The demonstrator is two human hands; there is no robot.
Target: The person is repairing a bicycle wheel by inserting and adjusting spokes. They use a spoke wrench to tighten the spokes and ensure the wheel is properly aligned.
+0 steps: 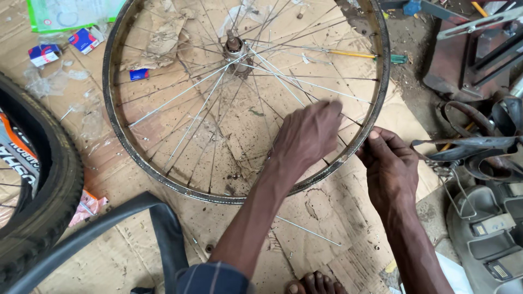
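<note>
A bare wheel [163,81] lay flat on cardboard [338,207] on the floor, which kept rim [111,117] and hub [235,48] steady and the spokes [190,90] within reach. The left hand [308,133] reached inside the rim, fingers curled over spokes near its right edge, likely to hold one in line. The right hand [388,163] pinched the rim's outer edge just opposite, fingertips closed on something too small to tell. A loose spoke [308,230] lay beside the forearms, a tyre [38,207] and tube [109,228] set aside left.
</note>
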